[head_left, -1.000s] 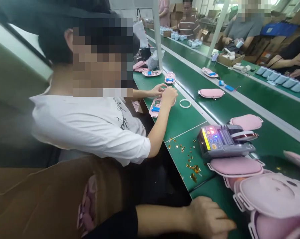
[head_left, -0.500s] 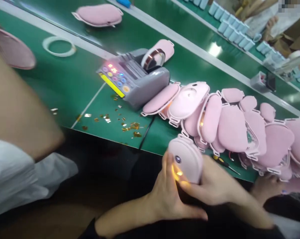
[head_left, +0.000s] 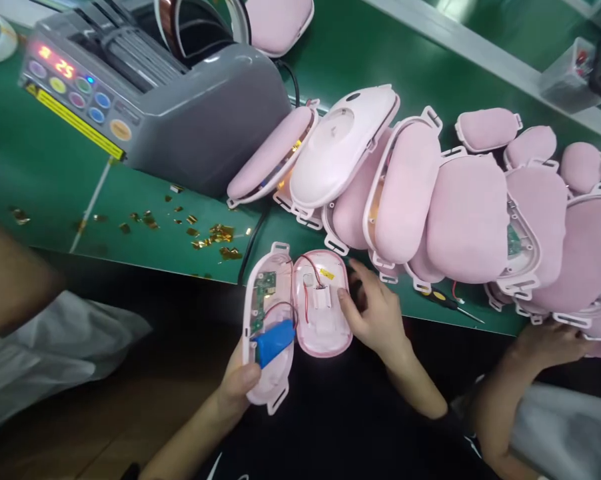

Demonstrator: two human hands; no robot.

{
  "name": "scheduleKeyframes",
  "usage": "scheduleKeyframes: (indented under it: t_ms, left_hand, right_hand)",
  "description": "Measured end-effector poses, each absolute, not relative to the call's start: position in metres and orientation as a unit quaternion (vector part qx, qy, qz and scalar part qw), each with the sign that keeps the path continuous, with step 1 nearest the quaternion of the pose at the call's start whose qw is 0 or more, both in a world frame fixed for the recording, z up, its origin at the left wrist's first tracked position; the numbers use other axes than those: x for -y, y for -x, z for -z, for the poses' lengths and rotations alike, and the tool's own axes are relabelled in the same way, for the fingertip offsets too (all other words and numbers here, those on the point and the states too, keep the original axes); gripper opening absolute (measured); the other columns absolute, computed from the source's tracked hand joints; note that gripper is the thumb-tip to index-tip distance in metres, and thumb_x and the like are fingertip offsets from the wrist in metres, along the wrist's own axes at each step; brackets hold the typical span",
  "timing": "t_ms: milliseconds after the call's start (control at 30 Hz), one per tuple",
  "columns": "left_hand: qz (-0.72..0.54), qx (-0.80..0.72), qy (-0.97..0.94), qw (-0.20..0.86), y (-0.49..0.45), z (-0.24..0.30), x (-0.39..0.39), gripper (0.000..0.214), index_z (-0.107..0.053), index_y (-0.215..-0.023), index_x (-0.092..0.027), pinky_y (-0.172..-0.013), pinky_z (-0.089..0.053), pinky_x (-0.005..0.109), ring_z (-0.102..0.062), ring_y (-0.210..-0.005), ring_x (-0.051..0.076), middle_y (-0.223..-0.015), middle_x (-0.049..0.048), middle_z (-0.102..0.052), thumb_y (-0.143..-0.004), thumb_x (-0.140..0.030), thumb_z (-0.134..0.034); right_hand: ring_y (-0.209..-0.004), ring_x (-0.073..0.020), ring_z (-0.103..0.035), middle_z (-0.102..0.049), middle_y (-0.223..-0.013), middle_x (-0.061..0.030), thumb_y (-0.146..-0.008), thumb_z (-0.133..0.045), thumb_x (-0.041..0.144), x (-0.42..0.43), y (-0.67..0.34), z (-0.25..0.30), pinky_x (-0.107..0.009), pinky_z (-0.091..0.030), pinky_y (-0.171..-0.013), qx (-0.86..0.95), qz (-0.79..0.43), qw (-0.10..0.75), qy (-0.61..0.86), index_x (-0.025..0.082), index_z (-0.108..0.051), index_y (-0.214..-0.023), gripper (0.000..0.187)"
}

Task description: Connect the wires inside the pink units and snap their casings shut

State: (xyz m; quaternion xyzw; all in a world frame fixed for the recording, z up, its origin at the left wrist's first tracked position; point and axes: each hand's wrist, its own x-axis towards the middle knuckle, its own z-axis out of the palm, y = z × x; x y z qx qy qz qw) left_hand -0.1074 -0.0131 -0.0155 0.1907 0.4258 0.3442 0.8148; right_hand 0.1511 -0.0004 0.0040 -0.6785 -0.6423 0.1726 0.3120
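A: Where's the pink case (head_left: 313, 333) being held?
B: By counter (head_left: 150, 250) edge; L hand (head_left: 238, 383)'s gripping one half, R hand (head_left: 380, 317)'s pinching other's rim.
A: Feel?
B: Prob. light, stiff; wires (head_left: 306, 303) looking fragile. Rims only.

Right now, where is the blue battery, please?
Head view, left of centre: the blue battery is below the circuit board, in the half-shell the left hand holds.

My left fingers (head_left: 249, 377) hold a pink shell (head_left: 271, 385) with a blue battery (head_left: 274, 343) and circuit board (head_left: 260, 299); my right fingers (head_left: 350, 312) hold the edge of its open cover (head_left: 321, 337). On the green table (head_left: 45, 150) are a grey tape machine (head_left: 210, 117), gold scraps (head_left: 221, 233), piled pink cases (head_left: 466, 220) and a screwdriver (head_left: 444, 300).
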Motion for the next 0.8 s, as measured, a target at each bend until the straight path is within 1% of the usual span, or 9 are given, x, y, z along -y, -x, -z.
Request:
scheduleKeyframes:
  t_ms: [67, 133, 233, 333, 467, 533, 600, 700, 800]
  left_hand:
    - [-0.363, -0.431, -0.193, 0.803, 0.107, 0.013, 0.019, 0.075, -0.074, -0.139, -0.026, -0.111, -0.063, 0.056, -0.071, -0.130, 0.042, -0.142, 0.0091, -0.075, -0.074, -0.057, -0.094]
    - [-0.369, -0.431, -0.199, 0.799, 0.104, 0.008, 0.019, 0.080, -0.073, -0.141, -0.026, -0.110, -0.063, 0.060, -0.067, -0.136, 0.046, -0.146, 0.0109, -0.073, -0.072, -0.060, -0.094]
    - [-0.364, -0.441, -0.203, 0.795, 0.100, 0.004, 0.018, 0.080, -0.070, -0.144, -0.027, -0.111, -0.062, 0.063, -0.064, -0.140, 0.047, -0.146, 0.0122, -0.072, -0.074, -0.061, -0.092]
    - [-0.355, -0.426, -0.209, 0.805, 0.102, 0.004, 0.018, 0.071, -0.072, -0.140, -0.027, -0.111, -0.062, 0.063, -0.066, -0.138, 0.046, -0.142, 0.0120, -0.074, -0.079, -0.060, -0.089]
    - [-0.343, -0.438, -0.211, 0.804, 0.109, 0.007, 0.022, 0.070, -0.072, -0.139, -0.026, -0.111, -0.063, 0.059, -0.071, -0.131, 0.043, -0.140, 0.0111, -0.075, -0.080, -0.060, -0.089]
    - [-0.329, -0.435, -0.206, 0.812, 0.113, 0.008, 0.022, 0.070, -0.072, -0.138, -0.024, -0.108, -0.064, 0.058, -0.073, -0.127, 0.043, -0.139, 0.0118, -0.076, -0.080, -0.060, -0.089]
    - [-0.321, -0.430, -0.203, 0.819, 0.117, 0.010, 0.022, 0.072, -0.071, -0.139, -0.022, -0.106, -0.065, 0.058, -0.074, -0.125, 0.043, -0.140, 0.0135, -0.075, -0.080, -0.060, -0.087]
    - [-0.323, -0.423, -0.202, 0.822, 0.120, 0.012, 0.021, 0.075, -0.067, -0.144, -0.021, -0.106, -0.065, 0.060, -0.073, -0.126, 0.045, -0.141, 0.0154, -0.074, -0.081, -0.059, -0.086]
    - [-0.331, -0.410, -0.211, 0.823, 0.119, 0.014, 0.020, 0.080, -0.062, -0.149, -0.022, -0.105, -0.065, 0.063, -0.073, -0.126, 0.046, -0.141, 0.0161, -0.073, -0.082, -0.059, -0.085]
  right_hand:
    - [-0.080, -0.0187, -0.079, -0.084, -0.109, -0.0096, -0.105, -0.066, 0.029, 0.004, -0.151, -0.001, -0.029, -0.062, -0.069, 0.664, -0.077, 0.308, 0.676, 0.018, -0.067, -0.138, 0.034]
    - [-0.081, -0.0176, -0.080, -0.085, -0.106, -0.0078, -0.102, -0.069, 0.021, 0.005, -0.150, -0.003, -0.028, -0.063, -0.070, 0.677, -0.025, 0.336, 0.654, 0.020, -0.072, -0.128, 0.026]
    - [-0.093, -0.0196, -0.081, -0.085, -0.108, -0.0075, -0.100, -0.068, 0.012, -0.001, -0.149, -0.013, -0.031, -0.066, -0.081, 0.696, -0.040, 0.380, 0.608, 0.020, -0.073, -0.124, 0.025]
    - [-0.096, -0.0201, -0.078, -0.084, -0.112, -0.0065, -0.104, -0.062, 0.012, -0.017, -0.142, -0.021, -0.035, -0.064, -0.084, 0.750, -0.105, 0.327, 0.565, 0.018, -0.073, -0.127, 0.027]
    - [-0.088, -0.0178, -0.074, -0.082, -0.111, -0.0065, -0.110, -0.057, 0.018, -0.043, -0.123, -0.018, -0.032, -0.062, -0.079, 0.752, -0.070, 0.280, 0.592, 0.017, -0.073, -0.134, 0.029]
    - [-0.082, -0.0167, -0.072, -0.080, -0.108, -0.0055, -0.111, -0.058, 0.022, -0.051, -0.113, -0.014, -0.030, -0.059, -0.072, 0.741, -0.073, 0.255, 0.616, 0.020, -0.074, -0.135, 0.029]
    - [-0.083, -0.0157, -0.071, -0.078, -0.109, -0.0042, -0.111, -0.058, 0.023, -0.056, -0.107, -0.011, -0.028, -0.058, -0.071, 0.737, -0.103, 0.232, 0.627, 0.024, -0.077, -0.127, 0.025]
    - [-0.096, -0.0160, -0.075, -0.078, -0.122, -0.0055, -0.111, -0.056, 0.021, -0.058, -0.106, -0.008, -0.028, -0.062, -0.084, 0.730, -0.153, 0.294, 0.597, 0.022, -0.078, -0.110, 0.023]
    - [-0.110, -0.0168, -0.076, -0.080, -0.123, -0.0074, -0.110, -0.058, 0.018, -0.057, -0.111, -0.005, -0.029, -0.064, -0.099, 0.716, -0.189, 0.418, 0.527, 0.018, -0.076, -0.109, 0.018]
